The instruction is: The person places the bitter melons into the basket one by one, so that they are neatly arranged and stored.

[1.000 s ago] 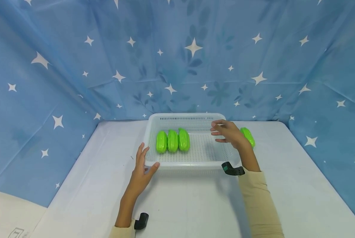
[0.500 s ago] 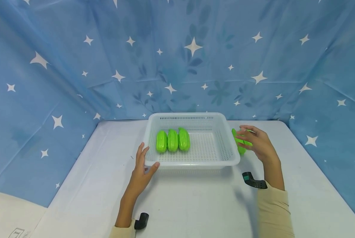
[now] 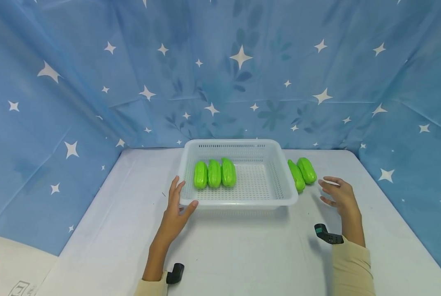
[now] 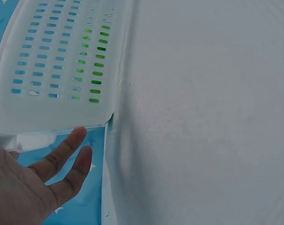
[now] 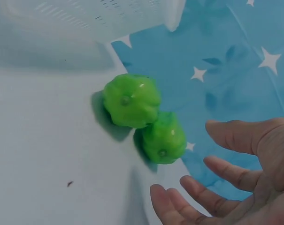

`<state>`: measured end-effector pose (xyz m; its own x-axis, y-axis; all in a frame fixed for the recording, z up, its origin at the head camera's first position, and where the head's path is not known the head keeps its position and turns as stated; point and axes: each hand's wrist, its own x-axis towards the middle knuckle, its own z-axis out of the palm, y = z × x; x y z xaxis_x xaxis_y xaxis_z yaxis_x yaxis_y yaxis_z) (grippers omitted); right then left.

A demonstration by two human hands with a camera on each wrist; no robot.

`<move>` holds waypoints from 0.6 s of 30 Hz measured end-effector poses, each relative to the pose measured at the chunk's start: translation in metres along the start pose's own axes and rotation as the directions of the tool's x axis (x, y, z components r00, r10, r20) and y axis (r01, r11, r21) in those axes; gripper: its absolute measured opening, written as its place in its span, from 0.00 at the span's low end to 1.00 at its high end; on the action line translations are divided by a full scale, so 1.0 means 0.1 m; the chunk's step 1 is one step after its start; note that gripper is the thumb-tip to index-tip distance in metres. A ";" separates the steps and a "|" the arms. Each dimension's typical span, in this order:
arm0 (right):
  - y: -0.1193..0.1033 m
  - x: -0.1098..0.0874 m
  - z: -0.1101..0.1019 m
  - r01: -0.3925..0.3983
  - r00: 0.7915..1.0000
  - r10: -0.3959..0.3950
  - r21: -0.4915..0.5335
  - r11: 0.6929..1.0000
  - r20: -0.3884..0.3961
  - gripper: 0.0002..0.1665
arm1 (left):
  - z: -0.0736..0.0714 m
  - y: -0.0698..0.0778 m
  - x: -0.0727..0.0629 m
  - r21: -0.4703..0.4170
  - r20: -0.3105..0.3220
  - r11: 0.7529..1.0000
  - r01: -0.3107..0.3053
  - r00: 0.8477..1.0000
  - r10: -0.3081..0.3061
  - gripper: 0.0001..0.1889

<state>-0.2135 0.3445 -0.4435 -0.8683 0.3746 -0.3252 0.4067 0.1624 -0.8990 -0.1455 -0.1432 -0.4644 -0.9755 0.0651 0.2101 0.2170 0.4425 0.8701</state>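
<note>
In the head view a white plastic basket point(image 3: 238, 203) holds three bright green, ridged, gourd-like vegetables lying side by side, among them the right one point(image 3: 229, 172). My left hand point(image 3: 174, 216) rests at the basket's left front corner, thumb by the front rim and fingers along the left side. Its fingers look extended in the left wrist view. Two more green vegetables lie on the table right of the basket, one near its wall point(image 3: 297, 176) and one beyond it point(image 3: 307, 170). To their right and nearer the front, my right hand point(image 3: 341, 195) hovers with relaxed fingers, holding nothing.
A white cloth covers the table point(image 3: 242, 250). Behind and at both sides hangs a blue curtain point(image 3: 220, 74) with white stars. Each wrist carries a black camera, the right one point(image 3: 327, 235) below the hand.
My right hand has moved from above the basket's right part, over the two vegetables outside, to farther right and nearer the front. My left hand and the vegetables have stayed in place.
</note>
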 end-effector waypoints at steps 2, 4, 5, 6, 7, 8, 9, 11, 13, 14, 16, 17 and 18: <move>0.01 0.02 0.04 -0.006 1.000 0.005 0.019 1.000 0.025 0.39 | -0.01 0.00 0.00 -0.003 -0.001 1.000 -0.003 1.000 0.003 0.40; -0.01 0.04 0.08 0.008 0.998 -0.010 0.040 0.999 0.059 0.42 | -0.01 -0.01 0.01 -0.009 -0.003 1.000 -0.006 1.000 0.006 0.40; -0.01 0.05 0.10 0.010 0.998 -0.014 0.058 0.998 0.058 0.42 | -0.01 0.00 0.01 -0.011 -0.003 1.000 -0.006 1.000 0.006 0.40; -0.02 0.08 0.12 0.017 0.998 -0.022 0.075 0.997 0.066 0.42 | -0.01 0.00 0.01 -0.013 -0.002 1.000 -0.006 1.000 0.006 0.40; -0.03 0.09 0.14 0.024 0.997 -0.030 0.088 0.996 0.072 0.43 | -0.01 0.00 0.01 -0.015 -0.001 1.000 -0.004 1.000 0.004 0.40; -0.04 0.11 0.17 0.032 0.996 -0.040 0.096 0.995 0.074 0.43 | -0.01 0.00 0.01 -0.017 0.000 1.000 -0.003 1.000 0.003 0.40; -0.05 0.14 0.19 0.037 0.996 -0.045 0.104 0.994 0.075 0.43 | 0.00 0.00 0.00 -0.016 0.001 1.000 -0.001 1.000 0.001 0.40; -0.06 0.18 0.23 0.051 0.995 -0.060 0.111 0.993 0.082 0.44 | 0.00 0.00 0.00 -0.014 0.004 1.000 0.004 1.000 -0.004 0.40; -0.07 0.22 0.26 0.059 0.994 -0.068 0.108 0.992 0.084 0.44 | 0.00 0.01 -0.01 -0.013 0.003 1.000 0.006 1.000 -0.006 0.40; -0.07 0.24 0.28 0.067 0.993 -0.076 0.106 0.992 0.086 0.45 | 0.00 0.01 -0.01 -0.012 0.004 1.000 0.008 1.000 -0.008 0.41; -0.08 0.27 0.30 0.074 0.993 -0.082 0.094 0.993 0.083 0.45 | 0.00 0.01 -0.01 -0.010 0.003 1.000 0.007 1.000 -0.007 0.41; -0.08 0.28 0.32 0.079 0.993 -0.087 0.088 0.993 0.083 0.45 | 0.00 0.01 -0.01 -0.010 0.002 1.000 0.008 1.000 -0.008 0.41; -0.08 0.29 0.33 0.083 0.992 -0.090 0.084 0.993 0.083 0.45 | 0.00 0.01 -0.01 -0.008 0.003 1.000 0.009 1.000 -0.009 0.41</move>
<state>-0.2510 0.3241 -0.4549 -0.9221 0.2811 -0.2659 0.3077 0.1158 -0.9444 -0.1444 -0.1429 -0.4639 -0.9775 0.0642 0.2011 0.2088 0.4358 0.8755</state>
